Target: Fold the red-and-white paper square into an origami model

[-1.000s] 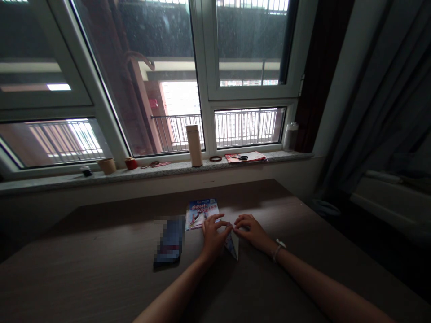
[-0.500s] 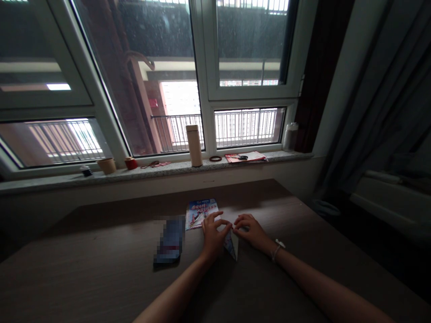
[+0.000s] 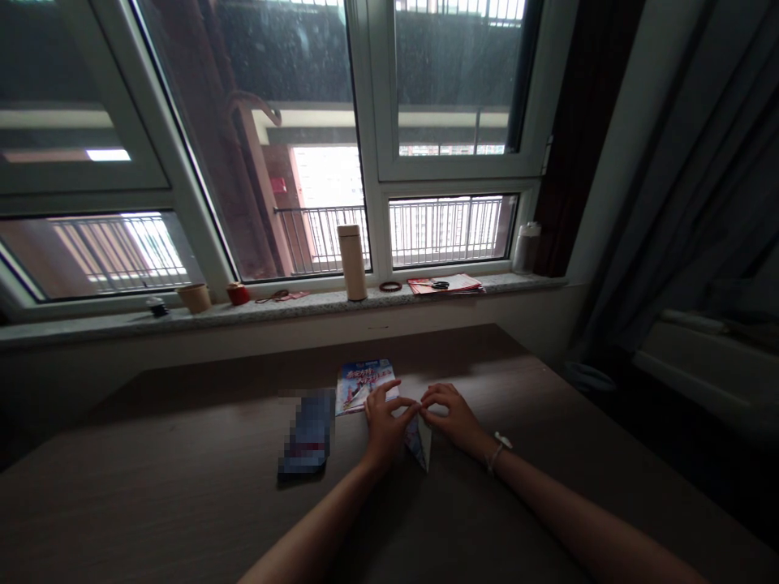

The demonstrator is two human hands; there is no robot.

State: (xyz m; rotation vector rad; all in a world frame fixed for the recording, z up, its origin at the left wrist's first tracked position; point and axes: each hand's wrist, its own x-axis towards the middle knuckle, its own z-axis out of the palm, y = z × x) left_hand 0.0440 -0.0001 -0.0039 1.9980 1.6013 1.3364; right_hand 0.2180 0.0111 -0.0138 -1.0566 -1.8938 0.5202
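Note:
A small folded paper [image 3: 419,444], printed on one side and pale on the other, tapers to a point toward me on the table. My left hand [image 3: 385,422] pinches its far end between thumb and index finger, the other fingers raised. From the other side my right hand [image 3: 449,412] closes thumb and fingers on the same end, and the two sets of fingertips nearly touch. The exact grip point is hidden by the fingers. Just beyond my left hand lies a colourful printed leaflet [image 3: 363,381], flat on the table.
Left of my hands is a dark, pixelated object [image 3: 309,434] on the brown table [image 3: 182,487]. Along the windowsill [image 3: 316,303] stand a beige bottle [image 3: 351,264], a paper cup [image 3: 195,298], a red jar [image 3: 238,294], and scissors [image 3: 439,285] on red-edged papers. A clear bottle [image 3: 527,247] stands at the right.
My right hand has shifted slightly left, its fingertips now closer to my left hand's at the paper's far end. My left hand stays almost still.

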